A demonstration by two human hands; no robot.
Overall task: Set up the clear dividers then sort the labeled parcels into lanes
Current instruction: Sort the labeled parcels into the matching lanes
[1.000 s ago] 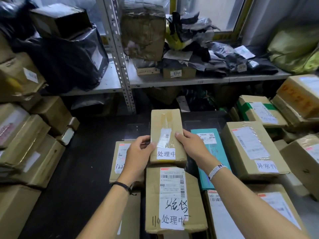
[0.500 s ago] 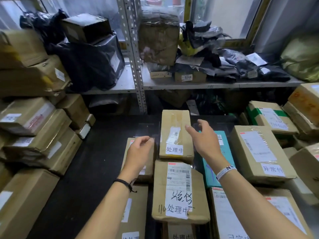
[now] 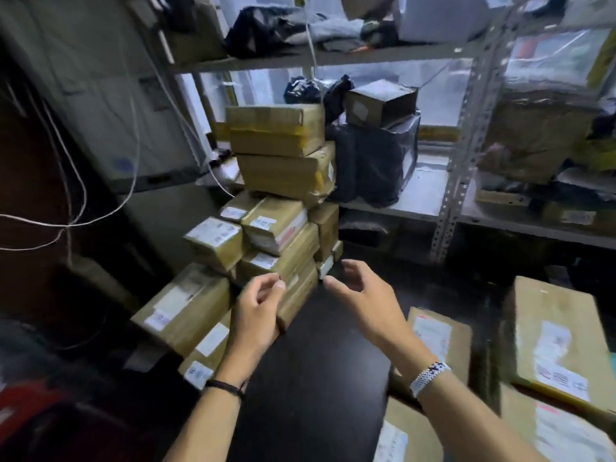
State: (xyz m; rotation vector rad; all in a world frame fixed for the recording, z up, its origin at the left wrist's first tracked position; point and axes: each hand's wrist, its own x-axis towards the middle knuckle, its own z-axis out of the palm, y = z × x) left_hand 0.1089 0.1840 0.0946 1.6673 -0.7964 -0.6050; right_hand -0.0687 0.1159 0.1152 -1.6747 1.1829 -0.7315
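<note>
A tall pile of brown labeled parcels (image 3: pixel 276 228) rises at the left of the dark table (image 3: pixel 320 361). My left hand (image 3: pixel 258 311) hovers just in front of the pile's lower boxes, fingers loosely curled, holding nothing. My right hand (image 3: pixel 363 301) is raised beside it over the bare dark surface, fingers spread and empty. More labeled parcels (image 3: pixel 546 341) lie flat at the right, and another parcel (image 3: pixel 433 331) lies just right of my right wrist. No clear divider shows plainly in this blurred view.
A grey metal shelf (image 3: pixel 423 201) stands behind, carrying black bags (image 3: pixel 373 161) and a dark box (image 3: pixel 380 101). White cables (image 3: pixel 76 181) hang at the left by a dark wall. A perforated shelf post (image 3: pixel 466 151) stands at the right.
Both hands let go of the parcel in the middle lane and lifted away. The view swung left and up, so the left-hand parcel pile now fills the centre.
</note>
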